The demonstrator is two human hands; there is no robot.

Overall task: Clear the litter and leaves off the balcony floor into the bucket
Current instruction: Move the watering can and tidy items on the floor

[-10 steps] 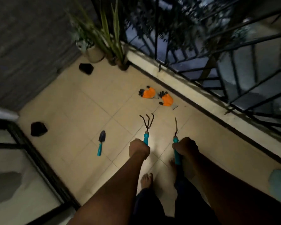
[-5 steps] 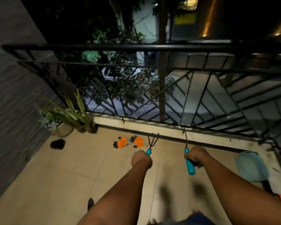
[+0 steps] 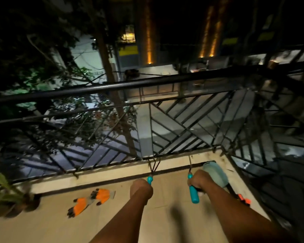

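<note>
Railing (image 3: 112, 87) looked like dark painted metal, bit glossy. Floor tiles (image 3: 42, 223) smooth, matt beige. Tool handles (image 3: 193, 193) teal plastic. Gloves (image 3: 89, 201) orange, rubbery-looking.

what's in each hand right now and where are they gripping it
The left hand grips a three-pronged hand rake by its teal handle; the right hand grips a thin weeder by its teal handle.

Two forearms are showing bare below the railing (image 3: 147, 85): the left forearm (image 3: 130, 216) and the right forearm (image 3: 235, 213), each running uncovered from the frame's bottom edge to the wrist. Nearer the railing, the left hand (image 3: 141, 187) and the right hand (image 3: 199, 179) are likewise showing bare. Blur and dim light are softening their outlines and hiding finer detail.
</note>
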